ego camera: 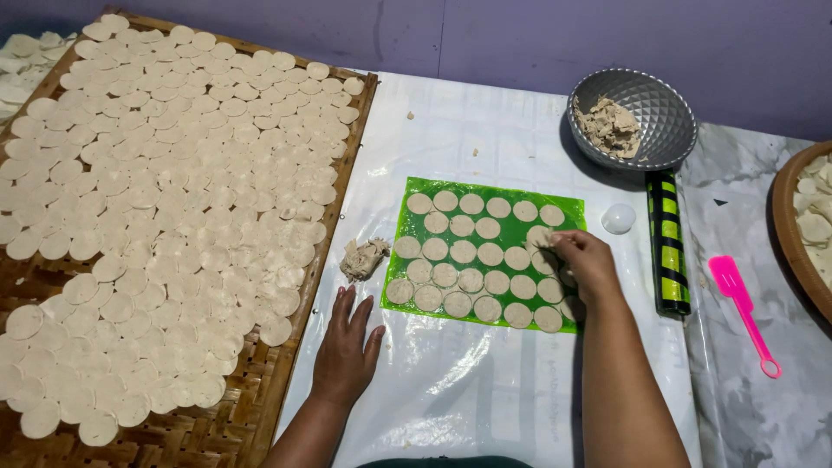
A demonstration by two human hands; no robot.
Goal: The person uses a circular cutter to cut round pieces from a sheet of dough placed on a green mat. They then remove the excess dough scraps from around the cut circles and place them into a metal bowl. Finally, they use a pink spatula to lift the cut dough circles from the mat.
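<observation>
A round dough disc point(539, 236) at the right edge of the green sheet point(485, 189) is pinched by the right hand point(588, 264), while the left hand point(347, 342) is laid flat, fingers slightly spread, on the white plastic point(468, 390) beside a woven tray point(260, 381).

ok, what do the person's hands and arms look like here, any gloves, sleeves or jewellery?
Both are bare: the left hand and right hand wear no gloves, and no rings, watch or bracelets show. Both forearms are uncovered down to the frame's bottom edge, no sleeves in view. No marks or tattoos are visible.
</observation>
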